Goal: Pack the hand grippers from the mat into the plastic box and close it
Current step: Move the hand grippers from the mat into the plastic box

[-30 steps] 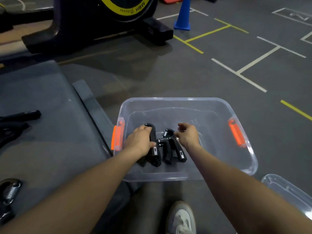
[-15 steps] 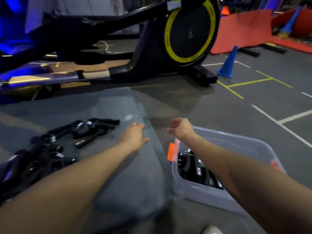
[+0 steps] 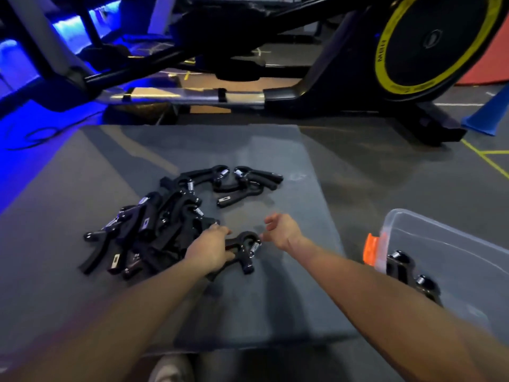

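Underfoot, grey mat (image 3: 110, 285) on gym floor (image 3: 385, 166), elliptical (image 3: 429, 45) behind.

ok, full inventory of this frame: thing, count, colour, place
grippers: a pile, count unclear, black, on mat left of centre
mat: one, grey, on floor
box: one, clear with orange latch, right of mat, at least two grippers inside
exercise machine: one, black, yellow-ringed wheel, behind mat
cone: one, blue, far right
shoe: one, pale, bottom edge
left hand: on a gripper at the pile's edge
right hand: open above mat
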`<state>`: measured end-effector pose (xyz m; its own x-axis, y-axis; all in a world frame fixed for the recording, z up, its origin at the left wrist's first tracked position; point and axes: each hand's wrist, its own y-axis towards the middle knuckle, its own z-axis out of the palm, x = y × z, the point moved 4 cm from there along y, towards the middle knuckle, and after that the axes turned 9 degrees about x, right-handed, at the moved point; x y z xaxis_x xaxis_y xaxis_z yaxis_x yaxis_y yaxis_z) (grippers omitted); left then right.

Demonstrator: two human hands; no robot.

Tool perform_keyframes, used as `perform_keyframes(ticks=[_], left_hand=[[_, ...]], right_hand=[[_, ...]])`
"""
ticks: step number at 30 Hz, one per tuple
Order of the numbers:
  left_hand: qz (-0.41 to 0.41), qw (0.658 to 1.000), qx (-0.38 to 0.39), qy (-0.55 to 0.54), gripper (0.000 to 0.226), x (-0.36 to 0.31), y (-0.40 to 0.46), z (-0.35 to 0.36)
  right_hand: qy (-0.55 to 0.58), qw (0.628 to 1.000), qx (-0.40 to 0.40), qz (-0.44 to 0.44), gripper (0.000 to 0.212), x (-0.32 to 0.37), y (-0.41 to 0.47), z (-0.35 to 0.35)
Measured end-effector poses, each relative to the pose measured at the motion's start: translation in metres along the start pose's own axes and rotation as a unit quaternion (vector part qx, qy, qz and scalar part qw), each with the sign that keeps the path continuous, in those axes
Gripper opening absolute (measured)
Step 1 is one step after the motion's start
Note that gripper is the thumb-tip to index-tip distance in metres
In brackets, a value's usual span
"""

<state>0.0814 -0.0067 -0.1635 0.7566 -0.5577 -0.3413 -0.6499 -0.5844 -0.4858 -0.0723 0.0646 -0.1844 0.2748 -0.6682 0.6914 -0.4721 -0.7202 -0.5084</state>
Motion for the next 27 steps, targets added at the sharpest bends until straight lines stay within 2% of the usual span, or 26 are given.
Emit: perform_keyframes(ticks=[12, 19, 23, 27], left_hand=[[0.026, 0.990, -0.011, 0.138, 0.050, 0.002, 0.031, 0.028], [0.013, 0.977, -0.006, 0.214, 0.052, -0.006, 0.044, 0.030], [0.018, 0.983, 0.008, 0.185, 0.049, -0.018, 0.044, 0.027], [0.046, 0.998, 0.001, 0.031, 0.044, -0.044, 0.044, 0.005]], right_hand=[[-0.001, 1.000, -0.005, 0.005, 0.046, -0.007, 0.020, 0.023], [0.075, 0.997, -0.012, 0.017, 0.041, -0.020, 0.021, 0.009], [0.095, 0.995, -0.020, 0.016, 0.042, -0.024, 0.017, -0.012], [0.118, 0.990, -0.070, 0.018, 0.038, -0.031, 0.002, -0.046]])
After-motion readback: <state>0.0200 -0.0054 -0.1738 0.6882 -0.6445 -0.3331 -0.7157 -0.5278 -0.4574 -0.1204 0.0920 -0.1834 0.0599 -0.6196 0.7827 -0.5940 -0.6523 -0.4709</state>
